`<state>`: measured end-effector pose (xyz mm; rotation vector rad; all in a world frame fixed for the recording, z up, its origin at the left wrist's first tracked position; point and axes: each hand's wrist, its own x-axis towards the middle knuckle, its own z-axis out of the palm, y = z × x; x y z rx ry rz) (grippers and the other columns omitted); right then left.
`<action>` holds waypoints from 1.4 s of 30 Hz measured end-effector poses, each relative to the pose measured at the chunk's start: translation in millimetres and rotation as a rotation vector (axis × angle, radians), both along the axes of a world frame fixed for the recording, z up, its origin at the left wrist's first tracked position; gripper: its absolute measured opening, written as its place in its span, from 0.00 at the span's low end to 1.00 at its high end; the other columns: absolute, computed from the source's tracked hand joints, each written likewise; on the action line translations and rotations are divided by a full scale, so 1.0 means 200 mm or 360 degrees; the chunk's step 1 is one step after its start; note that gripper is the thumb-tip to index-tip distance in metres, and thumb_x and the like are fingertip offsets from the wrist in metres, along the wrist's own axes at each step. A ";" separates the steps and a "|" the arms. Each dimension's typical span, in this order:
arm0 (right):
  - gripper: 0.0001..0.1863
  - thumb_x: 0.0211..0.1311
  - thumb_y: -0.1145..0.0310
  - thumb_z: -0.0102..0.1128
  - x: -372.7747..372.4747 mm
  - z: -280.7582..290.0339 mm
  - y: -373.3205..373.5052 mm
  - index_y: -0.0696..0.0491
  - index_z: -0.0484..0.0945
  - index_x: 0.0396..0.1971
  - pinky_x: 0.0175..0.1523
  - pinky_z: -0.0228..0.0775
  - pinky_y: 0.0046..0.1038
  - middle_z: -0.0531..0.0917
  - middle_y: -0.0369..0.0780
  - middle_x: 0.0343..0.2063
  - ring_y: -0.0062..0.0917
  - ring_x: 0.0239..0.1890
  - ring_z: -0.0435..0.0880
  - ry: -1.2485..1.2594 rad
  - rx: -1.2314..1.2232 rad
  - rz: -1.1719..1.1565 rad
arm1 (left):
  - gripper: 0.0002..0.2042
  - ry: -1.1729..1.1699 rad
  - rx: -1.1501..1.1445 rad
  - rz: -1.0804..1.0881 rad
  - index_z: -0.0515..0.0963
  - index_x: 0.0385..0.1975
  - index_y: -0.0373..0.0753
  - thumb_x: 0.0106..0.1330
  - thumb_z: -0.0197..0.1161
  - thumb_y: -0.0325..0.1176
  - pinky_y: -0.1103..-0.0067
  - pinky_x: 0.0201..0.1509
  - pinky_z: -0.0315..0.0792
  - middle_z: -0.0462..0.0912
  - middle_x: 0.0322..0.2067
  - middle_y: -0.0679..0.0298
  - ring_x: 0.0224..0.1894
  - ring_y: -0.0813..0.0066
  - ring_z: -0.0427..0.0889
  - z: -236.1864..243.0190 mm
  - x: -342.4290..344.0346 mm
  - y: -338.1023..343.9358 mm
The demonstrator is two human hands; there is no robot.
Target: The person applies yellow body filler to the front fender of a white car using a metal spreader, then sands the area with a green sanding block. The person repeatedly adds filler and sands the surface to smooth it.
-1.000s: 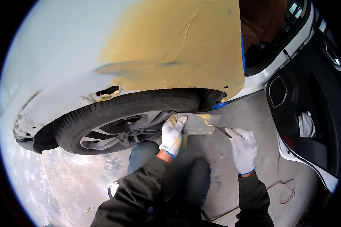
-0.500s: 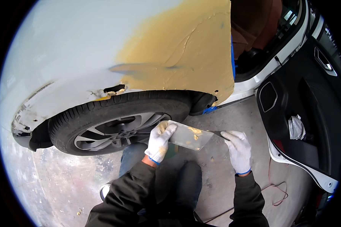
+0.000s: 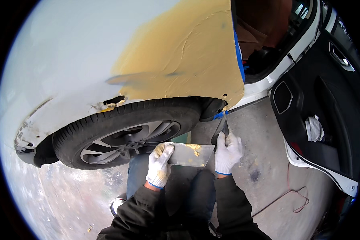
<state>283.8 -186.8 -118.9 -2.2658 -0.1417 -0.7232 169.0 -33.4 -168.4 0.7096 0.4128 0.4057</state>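
My left hand point(image 3: 159, 165), in a white knit glove, grips the left end of a flat, translucent plate point(image 3: 188, 159). Dabs of yellow body filler point(image 3: 194, 148) stick to the plate's upper side. In my gloved right hand point(image 3: 228, 154) is a dark putty knife point(image 3: 221, 129), pointing away from me. Its tip reaches the blue masking tape point(image 3: 220, 115) at the fender's lower corner; whether it touches cannot be made out. Tan filler point(image 3: 188, 68) covers much of the white fender point(image 3: 72, 52), with ridges on it and a hole near the corner.
Beneath the fender is a car wheel point(image 3: 128, 140), close beyond my left hand. An open car door point(image 3: 308, 104), with a crumpled white cloth point(image 3: 315, 129) in it, stands at right. A thin reddish hose point(image 3: 282, 197) lies on the concrete floor point(image 3: 260, 160).
My right hand has moved left and slightly away, and the knife has swung from pointing at the plate to the fender corner. The plate has shifted a little left and nearer, turning more level.
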 end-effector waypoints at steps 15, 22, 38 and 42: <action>0.08 0.59 0.71 0.65 0.12 -0.24 0.24 0.55 0.81 0.39 0.40 0.70 0.32 0.74 0.39 0.29 0.30 0.32 0.76 -0.0147 0.0392 -0.0275 | 0.06 0.0052 -0.0007 -0.0085 0.76 0.38 0.37 0.70 0.60 0.33 0.83 0.37 0.74 0.81 0.32 0.66 0.32 0.80 0.80 0.11 -0.12 0.11; 0.09 0.60 0.72 0.64 0.15 -0.26 0.23 0.57 0.80 0.40 0.41 0.70 0.34 0.73 0.41 0.30 0.34 0.35 0.75 -0.0224 0.0264 -0.0302 | 0.06 0.0079 0.0010 -0.0093 0.76 0.38 0.37 0.70 0.60 0.32 0.83 0.36 0.74 0.81 0.33 0.66 0.32 0.80 0.80 0.08 -0.14 0.14; 0.14 0.63 0.75 0.64 0.16 -0.23 0.25 0.59 0.77 0.47 0.46 0.74 0.32 0.76 0.45 0.41 0.35 0.45 0.78 -0.0408 0.0370 -0.0205 | 0.05 0.0092 -0.0072 -0.0092 0.77 0.40 0.35 0.70 0.60 0.30 0.84 0.39 0.73 0.81 0.34 0.67 0.34 0.81 0.79 0.08 -0.14 0.12; 0.14 0.63 0.76 0.64 0.16 -0.22 0.24 0.59 0.78 0.48 0.47 0.74 0.32 0.75 0.45 0.41 0.35 0.46 0.78 -0.0508 0.0500 -0.0069 | 0.06 0.0033 -0.0109 -0.0112 0.78 0.41 0.33 0.70 0.60 0.29 0.84 0.42 0.72 0.82 0.35 0.66 0.36 0.81 0.79 0.06 -0.15 0.13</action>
